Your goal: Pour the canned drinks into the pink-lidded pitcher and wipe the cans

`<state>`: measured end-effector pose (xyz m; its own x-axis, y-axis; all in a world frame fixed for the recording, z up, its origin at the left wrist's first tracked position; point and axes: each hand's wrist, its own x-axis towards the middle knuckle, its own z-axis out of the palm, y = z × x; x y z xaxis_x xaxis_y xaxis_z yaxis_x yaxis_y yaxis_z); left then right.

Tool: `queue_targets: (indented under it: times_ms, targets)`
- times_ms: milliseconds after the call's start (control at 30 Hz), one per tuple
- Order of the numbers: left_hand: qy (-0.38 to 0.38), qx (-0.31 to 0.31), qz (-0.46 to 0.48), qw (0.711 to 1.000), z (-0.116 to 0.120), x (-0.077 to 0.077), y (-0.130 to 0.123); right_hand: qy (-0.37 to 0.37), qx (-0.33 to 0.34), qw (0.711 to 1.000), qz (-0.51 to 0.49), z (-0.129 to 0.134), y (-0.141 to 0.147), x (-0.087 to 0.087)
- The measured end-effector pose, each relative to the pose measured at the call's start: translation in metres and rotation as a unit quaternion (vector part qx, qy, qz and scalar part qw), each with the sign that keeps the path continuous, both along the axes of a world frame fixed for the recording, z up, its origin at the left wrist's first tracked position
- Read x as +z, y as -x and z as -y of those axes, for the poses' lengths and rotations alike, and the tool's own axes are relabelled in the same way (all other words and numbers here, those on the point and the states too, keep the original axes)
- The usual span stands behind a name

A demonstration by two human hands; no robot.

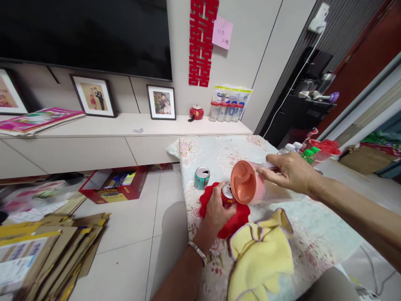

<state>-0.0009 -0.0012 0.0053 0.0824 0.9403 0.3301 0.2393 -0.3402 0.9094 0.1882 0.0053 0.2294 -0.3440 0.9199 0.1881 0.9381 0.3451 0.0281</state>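
Observation:
My left hand is wrapped round a red drink can, its top facing up, over a red scalloped mat. In my right hand is the handle of a clear pitcher with an orange-pink lid. The pitcher lies tilted on its side, its lid end close to the can's top; whether they touch I cannot tell. Left of the mat stands an opened teal can. A crumpled yellow cloth with a purple edge lies in front of the mat.
A floral tablecloth covers the table. Bottles with green caps and white caps, plus a pink basket, stand at the right. Behind, a white cabinet carries photo frames, a red pot and red-lidded jars. Cardboard lies lower left.

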Motion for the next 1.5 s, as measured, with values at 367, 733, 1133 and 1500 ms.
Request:
queue_targets:
  times_ms: [367, 733, 1133, 1500]
  targets:
    - [0.013, -0.001, -0.002, 1.000, -0.0001, 0.0001, 0.0000, -0.007, 0.004, 1.000, 0.002, 0.0007, -0.0006, -0.0012]
    - [0.017, -0.005, 0.007, 1.000, 0.0003, -0.0005, -0.0002, -0.019, 0.021, 1.000, 0.002, 0.0009, -0.0006, 0.0005]
    - [0.016, -0.004, 0.008, 1.000, 0.0001, -0.0021, -0.0008, -0.007, 0.007, 1.000, 0.008, 0.0007, 0.0003, -0.0004]
    - [0.015, -0.006, 0.006, 1.000, 0.0003, -0.0004, -0.0002, -0.015, 0.015, 1.000, 0.003, 0.0006, -0.0008, -0.0001]
